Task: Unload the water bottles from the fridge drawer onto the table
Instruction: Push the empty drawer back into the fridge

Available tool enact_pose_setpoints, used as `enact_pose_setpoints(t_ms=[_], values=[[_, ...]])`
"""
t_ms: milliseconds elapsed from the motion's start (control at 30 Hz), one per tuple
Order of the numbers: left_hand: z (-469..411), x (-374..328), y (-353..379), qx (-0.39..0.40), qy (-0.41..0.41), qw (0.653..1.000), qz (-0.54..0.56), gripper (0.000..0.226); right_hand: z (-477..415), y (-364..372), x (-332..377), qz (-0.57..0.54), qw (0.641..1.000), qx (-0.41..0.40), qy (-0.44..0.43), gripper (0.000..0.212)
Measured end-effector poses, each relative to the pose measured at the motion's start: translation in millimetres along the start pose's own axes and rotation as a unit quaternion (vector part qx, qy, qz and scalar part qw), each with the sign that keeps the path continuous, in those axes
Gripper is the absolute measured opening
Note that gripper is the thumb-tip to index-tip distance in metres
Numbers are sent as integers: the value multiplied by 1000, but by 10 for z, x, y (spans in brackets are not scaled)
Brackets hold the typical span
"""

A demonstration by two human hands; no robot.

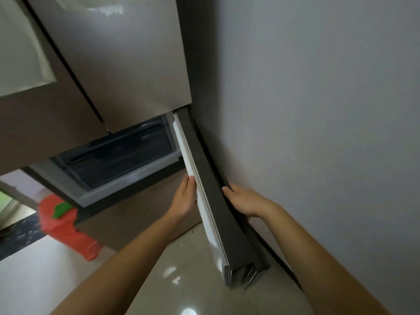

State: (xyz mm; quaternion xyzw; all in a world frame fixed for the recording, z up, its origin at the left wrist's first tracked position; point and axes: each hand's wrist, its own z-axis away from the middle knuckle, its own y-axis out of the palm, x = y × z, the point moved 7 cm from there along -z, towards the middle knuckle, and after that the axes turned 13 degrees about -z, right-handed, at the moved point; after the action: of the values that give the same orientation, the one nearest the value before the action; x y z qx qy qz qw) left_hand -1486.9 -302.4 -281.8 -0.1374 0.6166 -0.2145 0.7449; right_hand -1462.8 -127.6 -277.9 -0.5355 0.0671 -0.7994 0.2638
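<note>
Where the lower door (213, 178) of the fridge (118, 64) stands swung out to the right, close to the grey wall (318, 110), we have one hand on each side of it. Our left hand (184, 198) lies flat on the door's white inner face, its fingers (189, 181) straight and released, pressing the panel rather than clasping it. Our right hand (243, 201) is on the far side, its fingers (227, 189) bent over the dark outer edge and grasping the door there; the thumb is out of sight. The two hands are near each other, with only the thickness of the door between them.

Behind the open door we see the lower compartment with its pale frame, and in it the drawer (122, 153), dark-fronted and pushed in. We cannot tell where the water bottles are: the drawer's dark front shows us nothing inside that we can name. Above it the two tall upper doors of the fridge are shut, with a dark gap running between them.

Under our arms is a glossy beige floor (181, 276) with bright spots of reflected light. Left of the fridge, low down, stands something red (66, 226) with a green piece (60, 209) on it; we cannot say what it is. It sits beside a dark speckled strip (20, 233) of floor
</note>
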Motion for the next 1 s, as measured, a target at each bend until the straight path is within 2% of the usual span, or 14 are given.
enact_pose_setpoints(t_ms=[133, 233, 300, 400, 467, 533, 633, 767, 833, 900, 1000], values=[[204, 169, -538, 27, -33, 999, 0, 44, -127, 630, 289, -70, 997, -25, -2, 70], [299, 480, -1057, 52, -71, 996, 0, 46, -304, 1076, 640, -125, 988, -82, -22, 76], [385, 663, -1445, 79, -69, 994, -12, 44, -435, 1380, 878, -139, 983, -114, -27, 78], [522, 834, -2021, 116, -36, 989, -84, 44, -619, 1831, 1189, -137, 981, -136, -14, 77], [555, 927, -2383, 117, -18, 979, -169, 59, -746, 2086, 1397, -141, 978, -152, -14, 77], [538, 984, -2724, 56, 5, 950, -307, 65, -890, 2299, 1576, -161, 972, -170, -14, 79], [512, 1034, -3121, -88, 12, 879, -468, 64, -1083, 2551, 1797, -190, 965, -180, -10, 82], [396, 1132, -3330, -209, 8, 800, -562, 57, -1325, 2723, 1979, -176, 973, -145, -18, 86], [307, 1168, -3397, -262, 20, 779, -569, 50, -1475, 2771, 2022, -182, 976, -112, -39, 86], [242, 1224, -3366, -280, 25, 774, -567, 50, -1628, 2766, 2021, -173, 980, -80, -49, 83], [75, 1491, -3191, -181, -33, 772, -608, 65, -1827, 2632, 2039, -128, 987, -47, -82, 83]])
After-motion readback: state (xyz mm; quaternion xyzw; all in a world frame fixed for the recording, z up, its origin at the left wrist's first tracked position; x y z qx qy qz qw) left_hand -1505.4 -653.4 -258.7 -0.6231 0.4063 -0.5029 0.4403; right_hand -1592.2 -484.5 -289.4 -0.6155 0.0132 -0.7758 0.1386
